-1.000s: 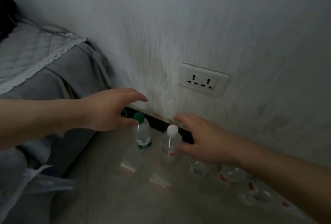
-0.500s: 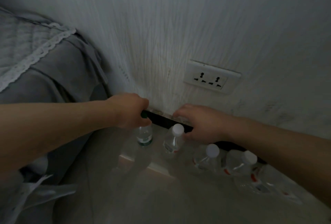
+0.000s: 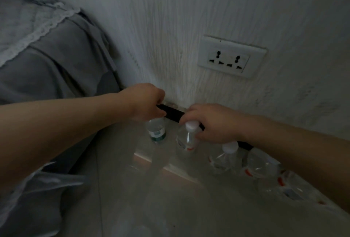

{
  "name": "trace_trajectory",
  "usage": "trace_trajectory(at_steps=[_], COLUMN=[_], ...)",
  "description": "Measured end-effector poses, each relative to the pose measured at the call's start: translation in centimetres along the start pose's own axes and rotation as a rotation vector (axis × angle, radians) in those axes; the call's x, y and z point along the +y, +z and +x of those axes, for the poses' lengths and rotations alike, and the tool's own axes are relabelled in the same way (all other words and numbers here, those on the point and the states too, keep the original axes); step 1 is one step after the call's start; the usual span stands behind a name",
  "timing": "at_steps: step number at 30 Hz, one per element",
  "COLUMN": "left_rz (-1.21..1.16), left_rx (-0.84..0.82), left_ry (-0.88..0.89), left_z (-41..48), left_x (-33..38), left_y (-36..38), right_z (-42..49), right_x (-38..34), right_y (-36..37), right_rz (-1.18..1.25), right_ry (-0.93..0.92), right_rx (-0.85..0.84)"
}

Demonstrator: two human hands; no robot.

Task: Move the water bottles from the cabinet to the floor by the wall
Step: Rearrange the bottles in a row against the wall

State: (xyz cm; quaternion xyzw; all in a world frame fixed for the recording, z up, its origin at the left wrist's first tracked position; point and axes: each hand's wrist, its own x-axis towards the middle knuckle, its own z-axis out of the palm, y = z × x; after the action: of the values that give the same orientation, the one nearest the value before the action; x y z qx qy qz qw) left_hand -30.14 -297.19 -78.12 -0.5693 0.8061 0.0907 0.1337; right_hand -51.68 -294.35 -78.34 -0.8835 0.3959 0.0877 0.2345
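While our left hand point(image 3: 145, 102) grips the green-labelled bottle point(image 3: 156, 132) and our right hand point(image 3: 214, 123) the white-capped bottle point(image 3: 186, 139), we could topple the neighbouring bottles point(image 3: 230, 154) by releasing crookedly.

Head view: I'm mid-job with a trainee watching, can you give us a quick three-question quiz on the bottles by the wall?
1. True or false: the left hand covers the cap of the green-labelled bottle.
2. What is on the wall above the right hand? A tap; B double socket; C hook.
3. Fill in: the right hand grips a red-labelled bottle whose cap is ___.
Key: 1 true; 2 B; 3 white.
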Motion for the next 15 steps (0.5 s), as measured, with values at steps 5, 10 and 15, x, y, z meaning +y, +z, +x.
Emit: trace_trajectory(at_steps=[5, 10, 15], left_rz=[-0.107, -0.098, -0.084], left_rx=[0.022, 0.031, 0.021], left_ry=[-0.03, 0.001, 0.036], left_z=[-0.4, -0.4, -0.3], left_x=[-0.5, -0.3, -0.3], left_y=[0.3, -0.2, 0.1], right_z=[0.8, 1.5, 1.7], right_x=[0.1, 0.2, 0.3], right_y=[0.3, 0.7, 0.8], right_rz=[-0.015, 0.051, 0.151], right_ry=[-0.014, -0.003, 0.055], right_rx=[0.049, 0.122, 0.185])
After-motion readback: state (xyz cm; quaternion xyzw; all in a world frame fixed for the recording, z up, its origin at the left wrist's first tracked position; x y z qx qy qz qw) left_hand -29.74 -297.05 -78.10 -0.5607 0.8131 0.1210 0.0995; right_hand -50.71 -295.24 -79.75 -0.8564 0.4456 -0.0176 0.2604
